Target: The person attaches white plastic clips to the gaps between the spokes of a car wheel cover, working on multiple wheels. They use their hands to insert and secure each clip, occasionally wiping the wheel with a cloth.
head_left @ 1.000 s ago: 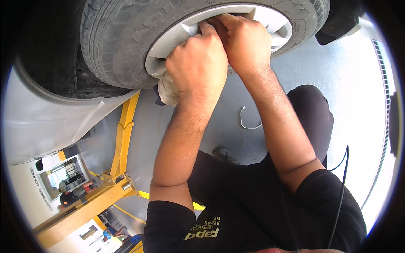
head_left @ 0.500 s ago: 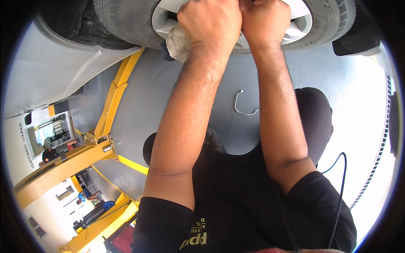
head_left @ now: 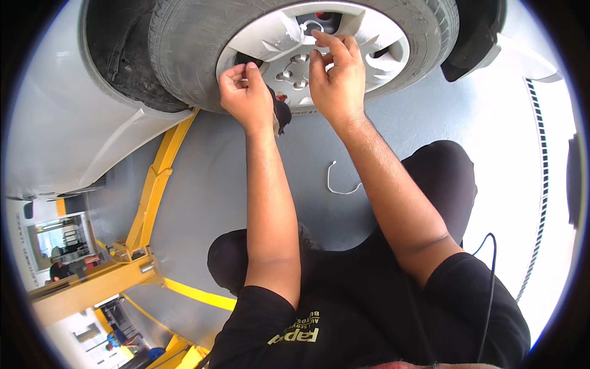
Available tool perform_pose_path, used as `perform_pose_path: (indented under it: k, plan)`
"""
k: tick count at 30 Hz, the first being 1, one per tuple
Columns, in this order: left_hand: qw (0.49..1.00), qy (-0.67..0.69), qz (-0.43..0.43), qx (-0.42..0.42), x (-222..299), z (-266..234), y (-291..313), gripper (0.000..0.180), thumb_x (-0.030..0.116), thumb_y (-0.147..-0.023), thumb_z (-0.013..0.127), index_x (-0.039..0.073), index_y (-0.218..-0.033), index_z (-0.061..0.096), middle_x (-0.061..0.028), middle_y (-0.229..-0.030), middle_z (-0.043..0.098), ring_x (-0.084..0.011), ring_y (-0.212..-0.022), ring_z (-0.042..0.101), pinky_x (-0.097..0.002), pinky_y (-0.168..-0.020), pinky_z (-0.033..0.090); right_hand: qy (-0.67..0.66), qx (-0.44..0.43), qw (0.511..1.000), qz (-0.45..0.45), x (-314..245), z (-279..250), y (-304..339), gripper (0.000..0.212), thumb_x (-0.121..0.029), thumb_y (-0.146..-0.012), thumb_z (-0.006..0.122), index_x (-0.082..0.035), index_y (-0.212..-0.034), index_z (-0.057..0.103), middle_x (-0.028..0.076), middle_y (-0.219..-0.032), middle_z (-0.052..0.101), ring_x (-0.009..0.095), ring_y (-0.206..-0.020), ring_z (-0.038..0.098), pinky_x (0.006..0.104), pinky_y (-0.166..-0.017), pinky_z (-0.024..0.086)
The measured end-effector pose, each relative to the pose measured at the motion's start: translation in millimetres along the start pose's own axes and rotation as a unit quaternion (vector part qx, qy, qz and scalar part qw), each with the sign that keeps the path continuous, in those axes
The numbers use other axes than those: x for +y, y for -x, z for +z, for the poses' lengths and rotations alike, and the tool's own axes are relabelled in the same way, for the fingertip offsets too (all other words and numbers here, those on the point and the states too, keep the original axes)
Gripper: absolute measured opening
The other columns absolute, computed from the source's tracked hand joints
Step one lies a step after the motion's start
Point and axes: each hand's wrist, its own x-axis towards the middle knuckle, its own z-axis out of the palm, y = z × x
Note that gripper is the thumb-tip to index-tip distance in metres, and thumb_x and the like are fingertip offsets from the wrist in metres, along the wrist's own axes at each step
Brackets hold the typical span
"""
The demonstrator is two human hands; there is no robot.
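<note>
A silver spoked wheel cover (head_left: pixel 372 23) sits in a black tire (head_left: pixel 190 61) in front of me. A white cable tie (head_left: pixel 302 38) forms a loop at its upper spoke, with a tail along the spoke. My right hand (head_left: pixel 340 80) is just below that loop, index finger and thumb stretched apart. My left hand (head_left: pixel 247 95) is at the cover's left side, fingers curled and thumb against them; whatever they hold is hidden. Behind its wrist shows a dark, cloth-like item (head_left: pixel 281 112), partly covered. Lug nuts (head_left: pixel 300 85) show near the hub.
Another white cable tie (head_left: pixel 335 190) lies bent on the grey floor (head_left: pixel 283 184) between my arms. A yellow lift arm (head_left: pixel 157 178) stands at the left under the silver car body (head_left: pixel 61 117). A black cable (head_left: pixel 493 264) hangs at my right. A person (head_left: pixel 58 270) is far left.
My hands were fists side by side at the wheel's center; they have separated, the left to the lower left, the right unfolding. The wheel shows more fully, and the looped cable tie is visible.
</note>
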Motion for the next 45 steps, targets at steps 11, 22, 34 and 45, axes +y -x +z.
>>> perform_pose_path:
  k: [11,22,34,45]
  plan:
    - [0.993,0.05,0.005,-0.108,-14.2,7.7,-1.4,0.04,0.017,-0.077,0.092,-0.001,-0.107,0.07,-0.006,-0.099,0.058,-0.0127,-0.068,0.058,-0.0308,-0.062,0.05,-0.178,-0.12,0.961,0.175,-5.2,16.7,-10.9,0.052,-0.006,-0.099,0.064,-0.002,-0.149,0.052,0.008,-0.097,0.065,0.01,-0.068,0.061,0.0263,-0.061,0.052]
    - [0.999,0.012,0.033,-0.011,-6.1,27.8,19.7,0.041,0.011,-0.074,0.093,0.003,-0.105,0.068,-0.0053,-0.101,0.054,-0.0148,-0.074,0.058,-0.0326,-0.063,0.05,-0.291,-0.199,0.91,0.217,-13.9,21.7,-15.2,0.066,-0.008,-0.103,0.058,-0.004,-0.158,0.023,0.009,-0.076,0.069,0.011,-0.056,0.062,0.0233,-0.046,0.044]
    - [0.999,0.014,0.045,-0.02,-13.8,31.4,13.8,0.041,0.016,-0.076,0.094,0.002,-0.109,0.073,-0.0026,-0.104,0.052,-0.01,-0.072,0.053,-0.0285,-0.059,0.047,-0.258,-0.138,0.929,0.226,-7.7,25.3,-10.4,0.057,-0.01,-0.103,0.061,-0.001,-0.155,0.039,0.008,-0.071,0.069,0.008,-0.053,0.06,0.0235,-0.044,0.045]
    - [0.992,-0.029,0.07,0.099,-11.6,55.3,38.1,0.044,0.015,-0.077,0.091,0.002,-0.113,0.07,-0.0031,-0.098,0.053,-0.0115,-0.067,0.056,-0.0294,-0.057,0.048,-0.182,-0.241,0.936,0.181,1.9,20.5,-33.0,0.056,-0.008,-0.1,0.062,-0.001,-0.15,0.039,0.004,-0.065,0.065,0.007,-0.05,0.056,0.024,-0.043,0.043]
